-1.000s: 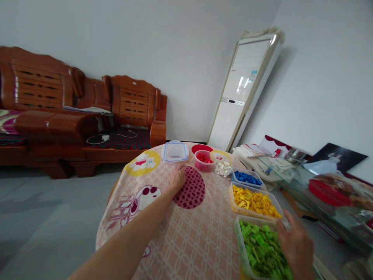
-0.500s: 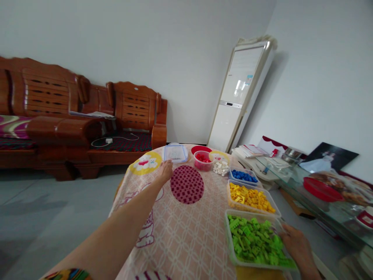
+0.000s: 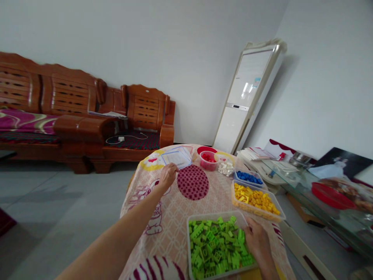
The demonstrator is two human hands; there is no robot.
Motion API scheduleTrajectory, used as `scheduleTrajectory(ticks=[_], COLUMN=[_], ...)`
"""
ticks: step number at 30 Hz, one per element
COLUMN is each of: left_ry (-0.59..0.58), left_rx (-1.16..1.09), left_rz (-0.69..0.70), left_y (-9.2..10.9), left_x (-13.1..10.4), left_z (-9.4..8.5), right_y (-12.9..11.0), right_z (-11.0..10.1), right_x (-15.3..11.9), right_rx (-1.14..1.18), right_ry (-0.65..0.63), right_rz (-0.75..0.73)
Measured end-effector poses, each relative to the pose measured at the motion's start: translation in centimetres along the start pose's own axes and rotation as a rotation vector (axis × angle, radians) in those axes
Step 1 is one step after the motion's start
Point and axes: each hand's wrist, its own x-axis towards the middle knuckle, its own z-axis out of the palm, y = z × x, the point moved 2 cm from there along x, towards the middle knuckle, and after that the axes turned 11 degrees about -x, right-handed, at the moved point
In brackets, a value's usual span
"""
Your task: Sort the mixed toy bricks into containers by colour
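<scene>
At the far left part of the table, my left hand [image 3: 169,174] has its fingers closed on the near edge of a clear plastic lid with a blue rim [image 3: 176,157]. My right hand [image 3: 258,238] grips the right wall of a clear plastic box [image 3: 190,268], its thumb over the rim. Green building bricks [image 3: 215,245] fill that box, which rests close to me on the patterned tablecloth [image 3: 179,217]. Behind it on the right is a box of yellow bricks [image 3: 256,197], then a box of blue bricks [image 3: 248,177].
White bricks [image 3: 225,168] and a tub of red bricks [image 3: 208,159] stand farther back, beside a red round lid or dish [image 3: 205,149]. A glass-topped table [image 3: 309,198] with assorted items adjoins on the right. A wooden sofa [image 3: 145,112] and a tall air conditioner [image 3: 244,101] stand behind.
The box of green bricks has moved left across the table with my right hand. My left hand has drawn the clear lid a little nearer, now turned at an angle. The view has shifted left.
</scene>
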Motion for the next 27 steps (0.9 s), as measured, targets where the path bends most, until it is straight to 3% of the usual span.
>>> scheduleTrajectory(ticks=[5,10,13,15,18,21,27], left_ry=[0.170,0.465,0.635,0.697,0.636,0.521,0.231], left_rx=[-0.049,-0.196,-0.390,-0.641,-1.104,-1.406,-1.498], left_rz=[-0.015,-0.052,-0.165,-0.256,-0.401,-0.550,-0.708], left_y=[1.6,5.0,7.2,8.1,9.2,10.2,14.2], left_x=[0.2,0.6,0.1,-0.4,-1.4,-3.0,-7.9], left_z=[-2.0,-6.2,-8.1,-8.5,-7.8,-6.8,-4.6], right_y=[-0.2,-0.5,-0.8,-1.0,-1.7,-3.1,-6.1], right_z=[-0.4,-0.7,-0.4,-0.4,-0.9,-2.4,-4.7], right_x=[-0.6,-1.1,-1.6,-1.9,-2.3,-2.7,-3.6], right_rx=[-0.046,0.016,0.122,0.220,0.350,0.415,0.760], right_ry=[-0.033,0.000,0.029,0.043,0.042,0.081,0.145], right_rz=[-0.011,0.059,0.105,0.130,0.165,0.216,0.141])
